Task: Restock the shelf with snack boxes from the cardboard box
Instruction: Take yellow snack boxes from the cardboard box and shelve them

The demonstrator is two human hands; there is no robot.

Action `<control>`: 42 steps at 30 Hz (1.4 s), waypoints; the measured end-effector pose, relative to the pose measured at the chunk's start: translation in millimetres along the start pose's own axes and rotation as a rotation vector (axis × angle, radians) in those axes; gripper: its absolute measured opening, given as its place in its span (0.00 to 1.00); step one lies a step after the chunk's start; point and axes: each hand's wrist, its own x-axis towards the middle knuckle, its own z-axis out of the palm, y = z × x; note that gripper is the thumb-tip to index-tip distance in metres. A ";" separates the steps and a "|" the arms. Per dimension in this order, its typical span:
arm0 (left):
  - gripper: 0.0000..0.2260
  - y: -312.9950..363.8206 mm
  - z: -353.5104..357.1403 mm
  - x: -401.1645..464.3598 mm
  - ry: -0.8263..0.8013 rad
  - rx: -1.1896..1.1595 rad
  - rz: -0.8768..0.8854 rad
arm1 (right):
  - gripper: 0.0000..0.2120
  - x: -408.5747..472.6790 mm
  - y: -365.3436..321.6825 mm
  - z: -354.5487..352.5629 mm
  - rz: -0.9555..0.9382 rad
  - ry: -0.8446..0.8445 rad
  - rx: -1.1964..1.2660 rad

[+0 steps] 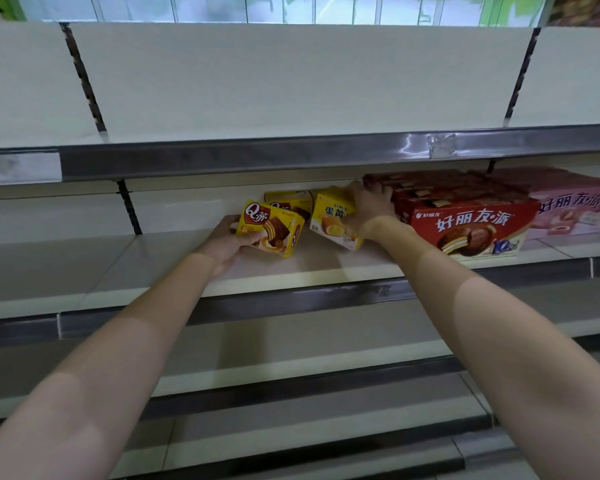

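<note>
Both my hands reach onto the middle shelf [174,268]. My left hand [227,242] grips a small yellow Q-cake box [272,228], tilted, its lower edge close to the shelf board. A second yellow Q-cake box [290,201] stands behind it. My right hand [369,206] holds the right side of a yellow-and-white egg-yolk pie box [333,220], which leans against the stack of large red chocolate pie boxes [465,220]. The cardboard box is not in view.
A pink pie box [572,209] sits right of the red stack. The top shelf [222,157] overhangs just above my hands. Lower shelves [291,372] step out toward me. Slotted uprights [129,211] run down the back panel.
</note>
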 end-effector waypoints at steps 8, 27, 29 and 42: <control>0.28 -8.2 47.7 19.5 0.138 0.472 0.081 | 0.31 7.7 -5.7 -17.6 -0.020 0.224 0.012; 0.11 -16.1 124.3 70.9 0.119 0.540 0.082 | 0.29 -18.6 22.6 -26.2 -0.119 0.245 0.206; 0.07 -12.5 115.5 69.6 0.166 0.402 0.055 | 0.29 -19.8 20.3 -25.0 -0.150 0.236 0.226; 0.22 21.5 -31.6 -11.0 -0.054 0.164 0.107 | 0.29 -15.6 -103.7 45.1 -0.461 -0.088 0.254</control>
